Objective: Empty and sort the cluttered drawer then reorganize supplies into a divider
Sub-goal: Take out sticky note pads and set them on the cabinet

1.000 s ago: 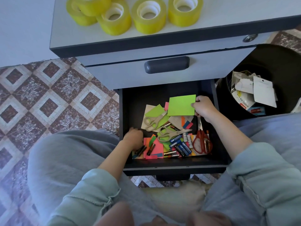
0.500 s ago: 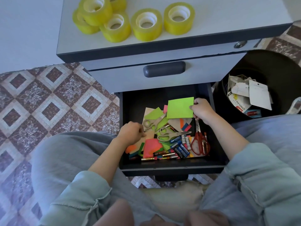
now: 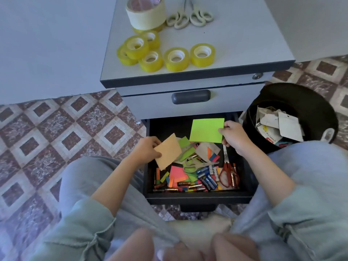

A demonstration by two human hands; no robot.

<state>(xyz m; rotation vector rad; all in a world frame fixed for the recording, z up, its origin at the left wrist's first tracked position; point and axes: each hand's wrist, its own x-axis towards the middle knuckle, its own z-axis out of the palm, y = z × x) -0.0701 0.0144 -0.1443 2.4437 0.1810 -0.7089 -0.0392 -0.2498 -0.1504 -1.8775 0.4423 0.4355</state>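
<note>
The left hand (image 3: 147, 150) edge-pinches a tan paper pad (image 3: 168, 152), the right hand (image 3: 235, 137) a lime-green square pad (image 3: 207, 129): seemingly light, floppy, suiting such grips.

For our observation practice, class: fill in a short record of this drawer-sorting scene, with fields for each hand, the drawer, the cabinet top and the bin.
left hand: pinches a tan note pad over the drawer's left side
right hand: pinches a green sticky-note pad
drawer: open; holds batteries, red-handled scissors, green-handled scissors, coloured notes
cabinet top: yellow tape rolls, masking tape roll, two cream scissors
bin: black, right of the drawer, holds paper scraps
</note>
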